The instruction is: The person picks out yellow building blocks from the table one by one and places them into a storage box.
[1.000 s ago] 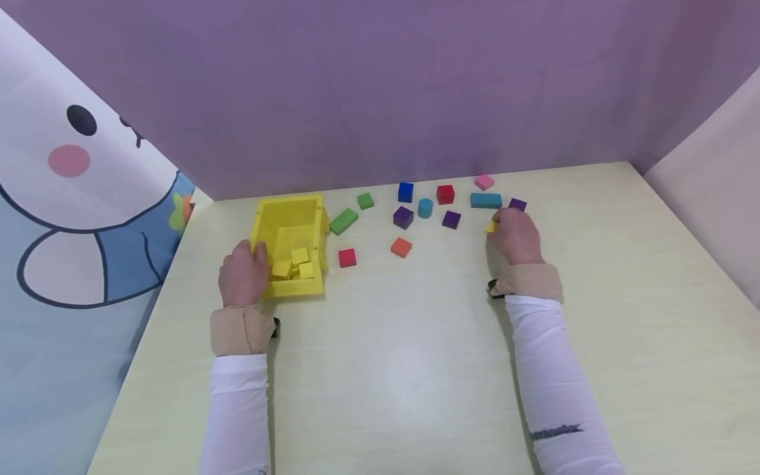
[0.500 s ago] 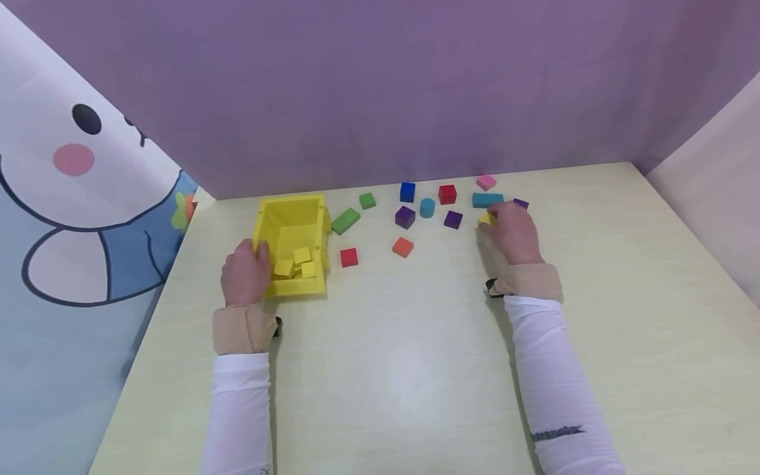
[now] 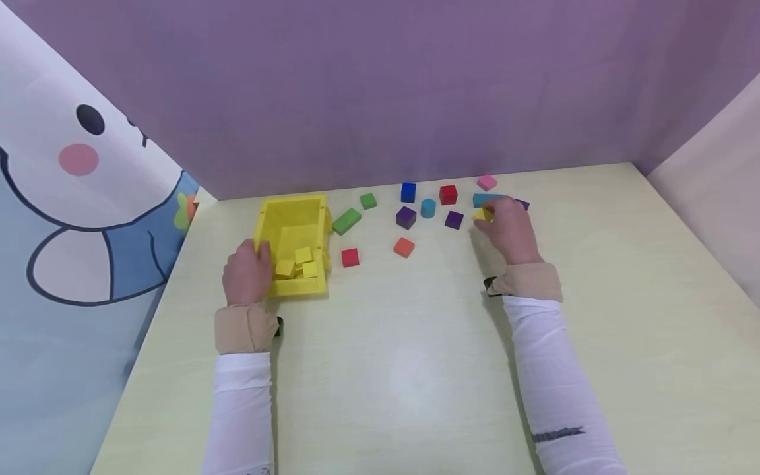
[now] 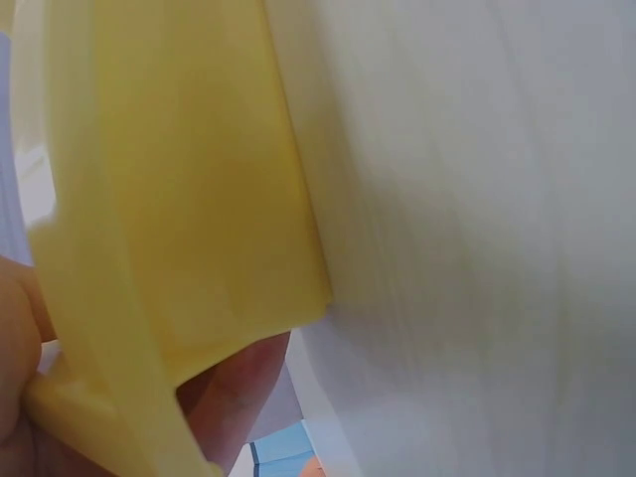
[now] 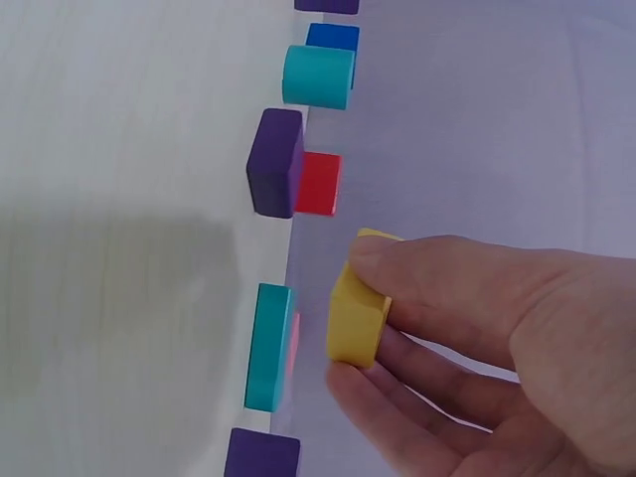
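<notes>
My left hand [image 3: 247, 272] grips the near left side of a yellow plastic bin [image 3: 295, 290], thumb inside the rim and fingers outside. Several yellow blocks [image 3: 303, 255] lie in the bin's near end. In the left wrist view the bin's wall [image 4: 209, 179] rests along the tabletop, with fingers curled round its rim. My right hand [image 3: 510, 227] pinches a yellow block [image 5: 358, 313] between thumb and fingers, held above the table. Behind and partly hidden by that hand are a teal rectangular block [image 3: 485, 199] and a purple block [image 3: 522, 204].
Loose blocks lie along the table's back: green [image 3: 347, 221], blue [image 3: 408, 192], red [image 3: 448, 194], pink [image 3: 487, 182], purple [image 3: 406, 218] and a teal cylinder [image 3: 428, 208]. Nearer are a red block [image 3: 350, 257] and an orange one [image 3: 404, 247]. A purple curtain [image 3: 386, 92] borders the back edge.
My right hand has raised the yellow block and moved slightly left and back with it, now covering part of the teal block. The left hand stays on the bin; the view shifts slightly.
</notes>
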Action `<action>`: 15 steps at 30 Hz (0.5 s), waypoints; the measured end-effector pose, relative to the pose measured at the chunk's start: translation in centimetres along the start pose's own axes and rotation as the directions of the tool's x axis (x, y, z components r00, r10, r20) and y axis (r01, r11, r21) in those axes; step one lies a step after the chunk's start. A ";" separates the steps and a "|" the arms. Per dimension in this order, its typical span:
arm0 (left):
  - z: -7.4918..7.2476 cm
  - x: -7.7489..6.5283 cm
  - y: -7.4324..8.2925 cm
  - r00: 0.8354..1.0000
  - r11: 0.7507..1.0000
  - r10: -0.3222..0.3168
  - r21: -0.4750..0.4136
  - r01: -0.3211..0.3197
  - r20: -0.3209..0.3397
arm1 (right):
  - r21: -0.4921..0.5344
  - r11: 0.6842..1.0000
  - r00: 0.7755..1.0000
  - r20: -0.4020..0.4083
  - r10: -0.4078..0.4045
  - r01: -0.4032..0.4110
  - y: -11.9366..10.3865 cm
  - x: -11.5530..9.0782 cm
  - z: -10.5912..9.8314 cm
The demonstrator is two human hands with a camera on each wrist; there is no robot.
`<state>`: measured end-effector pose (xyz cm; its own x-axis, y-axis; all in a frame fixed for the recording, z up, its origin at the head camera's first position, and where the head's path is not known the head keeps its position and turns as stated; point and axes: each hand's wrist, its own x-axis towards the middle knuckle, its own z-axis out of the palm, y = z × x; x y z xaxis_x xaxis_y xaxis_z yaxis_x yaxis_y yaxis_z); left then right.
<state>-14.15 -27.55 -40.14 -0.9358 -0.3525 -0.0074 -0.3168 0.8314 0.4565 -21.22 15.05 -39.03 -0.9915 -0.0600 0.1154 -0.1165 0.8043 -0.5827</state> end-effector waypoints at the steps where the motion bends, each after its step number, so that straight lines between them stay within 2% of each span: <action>1: 0.0 0.0 0.0 1.000 1.000 0.001 0.001 -0.001 -0.003 | 0.000 1.000 1.000 -0.002 -0.004 0.004 -0.1 0.0 0.0; 9: -0.2 0.0 0.1 1.000 1.000 0.001 0.005 -0.001 -0.002 | -0.010 1.000 1.000 -0.012 -0.027 0.027 -0.9 0.1 -0.3; 15: 0.0 0.0 -0.1 1.000 1.000 0.006 0.012 -0.006 -0.001 | -0.011 0.999 0.998 -0.029 -0.047 0.047 -3.0 -0.2 -0.7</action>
<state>-14.14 -27.59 -40.19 -0.9374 -0.3484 -0.0036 -0.3133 0.8384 0.4461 -20.65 13.07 -36.79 -0.9827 -0.0807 0.1665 -0.1624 0.8069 -0.5679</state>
